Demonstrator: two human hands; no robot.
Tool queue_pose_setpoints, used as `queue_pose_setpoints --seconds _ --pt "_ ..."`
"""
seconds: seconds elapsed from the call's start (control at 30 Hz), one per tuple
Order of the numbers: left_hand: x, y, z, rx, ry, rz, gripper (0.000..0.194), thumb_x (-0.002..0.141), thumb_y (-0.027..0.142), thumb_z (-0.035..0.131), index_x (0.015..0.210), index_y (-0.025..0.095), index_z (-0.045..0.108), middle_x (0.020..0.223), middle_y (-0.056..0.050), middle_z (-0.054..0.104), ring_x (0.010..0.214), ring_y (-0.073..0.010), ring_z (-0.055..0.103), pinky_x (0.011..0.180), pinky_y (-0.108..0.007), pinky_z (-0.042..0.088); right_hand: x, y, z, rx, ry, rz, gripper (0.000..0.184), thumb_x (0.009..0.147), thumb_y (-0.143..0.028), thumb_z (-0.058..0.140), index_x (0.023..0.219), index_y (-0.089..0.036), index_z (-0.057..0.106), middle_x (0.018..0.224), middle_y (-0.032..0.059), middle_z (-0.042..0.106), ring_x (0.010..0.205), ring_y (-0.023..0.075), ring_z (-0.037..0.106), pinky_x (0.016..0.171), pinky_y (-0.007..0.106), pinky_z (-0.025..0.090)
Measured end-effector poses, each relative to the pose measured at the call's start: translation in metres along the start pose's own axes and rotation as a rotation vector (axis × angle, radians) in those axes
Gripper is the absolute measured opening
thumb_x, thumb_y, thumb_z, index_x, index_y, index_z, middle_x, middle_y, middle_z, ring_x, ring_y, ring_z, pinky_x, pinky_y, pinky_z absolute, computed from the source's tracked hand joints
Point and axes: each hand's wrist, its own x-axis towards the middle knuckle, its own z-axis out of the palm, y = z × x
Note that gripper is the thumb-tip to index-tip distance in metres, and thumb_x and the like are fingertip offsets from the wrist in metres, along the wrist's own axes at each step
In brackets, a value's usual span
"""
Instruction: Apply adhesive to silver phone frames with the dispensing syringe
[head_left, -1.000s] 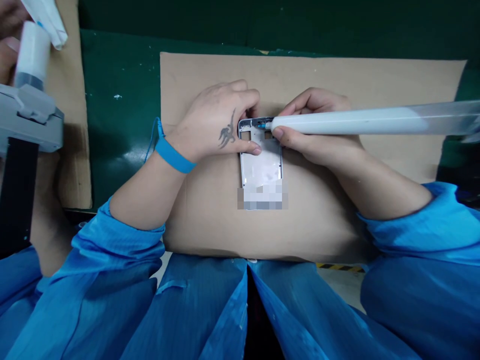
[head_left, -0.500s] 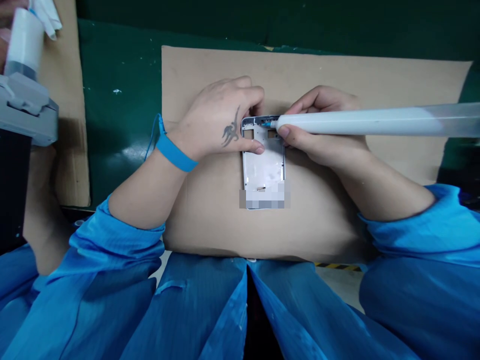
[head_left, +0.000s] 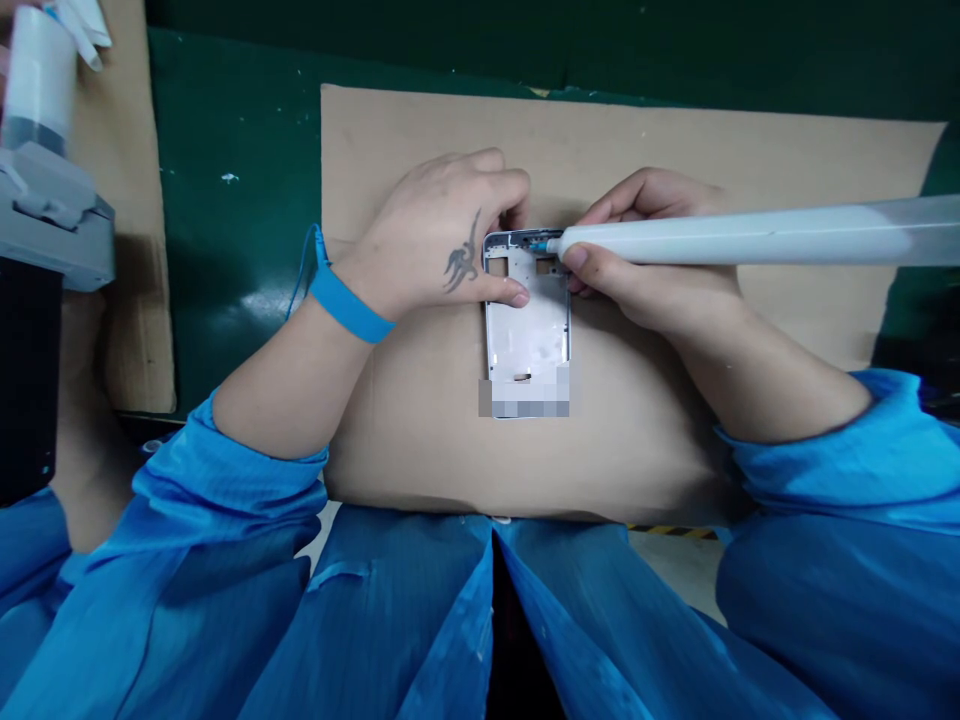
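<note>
Thin silver-rimmed white phone mid-frame [head_left: 527,325] lies flat on a tan cardboard sheet [head_left: 712,150], seemingly light, stiff and fragile, best held by its long edges. The left hand [head_left: 439,230] has a narrow grip across its upper end; the right hand [head_left: 649,270] grips a white plastic syringe [head_left: 735,240], tip at the top edge.

White-backed phone midframe [head_left: 527,330], lying flat

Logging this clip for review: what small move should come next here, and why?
Probably the right hand should ease the white dispensing syringe along the top edge of the metal phone frame: its blue tip sits at that edge, and the left hand is gripping the frame steady on the cardboard sheet.
</note>
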Motion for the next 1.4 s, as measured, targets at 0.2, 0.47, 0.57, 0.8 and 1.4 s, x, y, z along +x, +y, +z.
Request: queue_pose_setpoints --seconds 0.2,0.47,0.57,0.8,1.4 --pt "-0.0007 -0.0004 0.0000 -0.008 0.012 0.004 0.067 0.077 0.083 0.078 0.117 0.030 0.077 0.129 -0.014 0.074 0.104 -0.0360 0.065 0.097 -0.056 0.051 -0.0017 -0.0037 -0.0002 -0.005 -0.025 0.004 0.057 0.072 -0.078 0.103 0.085 -0.034 0.070 0.081 0.0038 0.075 0.065 0.0261 0.068 0.057 0.046 0.052" --pt "0.0006 -0.0024 0.0015 -0.030 -0.002 0.006 0.071 0.075 0.085 0.077 0.118 0.029 0.077 0.132 -0.017 0.072 0.105 -0.0378 0.063 0.099 -0.060 0.048 -0.0001 0.0025 -0.0020 0.020 -0.027 0.002 0.058 0.073 -0.078 0.102 0.089 -0.031 0.071 0.081 0.0048 0.077 0.062 0.0247 0.069 0.051 0.043 0.054" --pt "0.0006 -0.0027 0.0018 -0.037 -0.005 -0.003 0.068 0.075 0.082 0.077 0.119 0.030 0.077 0.132 -0.016 0.072 0.106 -0.0381 0.063 0.099 -0.060 0.047 -0.0022 -0.0021 -0.0012 0.006 -0.039 0.017 0.052 0.077 -0.075 0.102 0.088 -0.035 0.071 0.085 0.0033 0.080 0.065 0.0267 0.071 0.054 0.048 0.056" --pt "0.0000 -0.0040 0.0022 -0.022 -0.001 0.006 0.071 0.076 0.086 0.076 0.123 0.032 0.076 0.127 -0.010 0.070 0.114 -0.0383 0.065 0.103 -0.059 0.050 -0.0014 -0.0025 0.0012 0.008 0.005 0.031 0.059 0.069 -0.077 0.105 0.086 -0.033 0.069 0.081 0.0024 0.078 0.063 0.0247 0.071 0.052 0.045 0.056" --pt "0.0031 -0.0070 0.0062 -0.006 0.029 0.023 0.068 0.071 0.082 0.089 0.111 0.030 0.072 0.122 -0.010 0.071 0.101 -0.0337 0.065 0.101 -0.058 0.055 -0.0028 -0.0032 0.0008 -0.086 0.012 -0.004 0.059 0.081 -0.084 0.094 0.093 -0.032 0.067 0.083 0.0012 0.076 0.066 0.0264 0.073 0.058 0.047 0.063"
